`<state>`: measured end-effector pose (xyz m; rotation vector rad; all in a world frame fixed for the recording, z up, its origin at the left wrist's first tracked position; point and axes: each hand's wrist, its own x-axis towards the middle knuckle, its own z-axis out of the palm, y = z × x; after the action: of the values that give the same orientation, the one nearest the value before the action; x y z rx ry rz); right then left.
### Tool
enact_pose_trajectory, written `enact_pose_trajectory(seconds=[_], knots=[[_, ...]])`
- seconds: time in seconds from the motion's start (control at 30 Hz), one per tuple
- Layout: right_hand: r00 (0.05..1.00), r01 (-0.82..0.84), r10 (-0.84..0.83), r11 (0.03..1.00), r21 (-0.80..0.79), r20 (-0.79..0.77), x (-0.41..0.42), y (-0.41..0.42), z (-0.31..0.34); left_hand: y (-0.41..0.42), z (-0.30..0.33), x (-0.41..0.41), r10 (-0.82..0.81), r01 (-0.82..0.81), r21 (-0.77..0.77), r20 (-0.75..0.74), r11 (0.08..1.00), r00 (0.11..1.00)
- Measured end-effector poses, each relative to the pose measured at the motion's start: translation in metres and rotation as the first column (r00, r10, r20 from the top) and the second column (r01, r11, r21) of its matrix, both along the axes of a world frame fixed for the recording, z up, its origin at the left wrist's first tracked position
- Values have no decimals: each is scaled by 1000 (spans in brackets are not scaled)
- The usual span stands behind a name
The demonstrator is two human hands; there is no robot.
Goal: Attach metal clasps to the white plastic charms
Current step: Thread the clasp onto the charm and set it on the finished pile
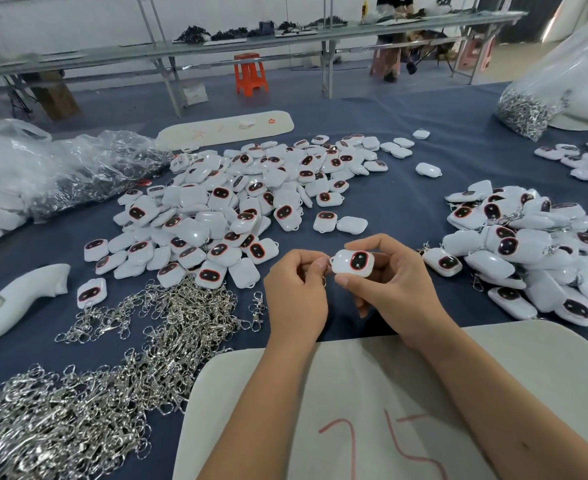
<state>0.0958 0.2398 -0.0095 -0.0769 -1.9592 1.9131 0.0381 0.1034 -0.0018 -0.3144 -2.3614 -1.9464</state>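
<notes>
Nearest the camera lay a pale board (pixel 372 403) marked with red strokes, and both forearms crossed it toward the blue table (pixel 400 202).

At the far left a white moulded part (pixel 15 303) rested on the cloth, with crumpled clear plastic bags (pixel 60 171) beyond it. A heap of loose metal clasps (pixel 88 386) spread from the near left corner toward the middle. Behind that heap sat a large pile of white charms (pixel 237 206), many showing a dark oval face ringed in red.

The left hand (pixel 294 289) had its fingers curled, pinching a clasp (pixel 325 268) between thumb and fingertips. That clasp touched the left end of one white charm (pixel 352 263), held above the table just beyond the board. The right hand (pixel 386 282) gripped this charm, thumb below and fingers curled over its top and right side.

To the right lay a second pile of charms (pixel 528 251), some with clasps attached. A clear bag of clasps (pixel 524 112) stood at the far right.
</notes>
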Motion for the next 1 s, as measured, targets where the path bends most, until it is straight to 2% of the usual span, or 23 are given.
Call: enact_pose_trajectory(seconds=[0.1, 0.2, 0.33, 0.47, 0.53, 0.63, 0.7, 0.8, 0.9, 1.0], knots=[[1000, -6, 6, 1000, -8, 7, 1, 0, 0, -3, 2, 2, 2, -43, -179, -226, 983, 974], [1000, -6, 6, 999, -34, 8, 1, 0, 0, -3, 5, 3, -54, -78, -318, -386, 945, 921], [1000, 16, -15, 998, -60, 3, 1, 2, -1, -3, 7, 3, -147, -81, -413, -492, 907, 858], [1000, 22, -23, 996, -85, -13, 0, 3, -1, -5, 5, 1, -198, -40, -407, -525, 912, 828], [1000, 18, -20, 996, -91, -14, 1, 3, 1, -5, 3, 2, -164, 6, -310, -487, 951, 858], [999, -30, 29, 995, -94, -19, 1, 2, 3, -1, 1, 4, -41, 46, 10, -275, 999, 960], [998, -59, 56, 993, -101, -31, 0, 1, 4, 4, 0, 6, -18, 28, 238, -40, 971, 999], [996, -79, 72, 986, -146, -53, 2, 2, 6, 9, -1, 8, -180, 48, 479, 232, 876, 956], [995, -88, 80, 984, -156, -62, 2, 3, 6, 10, 0, 8, -307, 113, 545, 280, 831, 910], [996, -67, 59, 990, -125, -67, 1, 1, 5, 11, 1, 10, -256, 68, 522, 298, 850, 920]])
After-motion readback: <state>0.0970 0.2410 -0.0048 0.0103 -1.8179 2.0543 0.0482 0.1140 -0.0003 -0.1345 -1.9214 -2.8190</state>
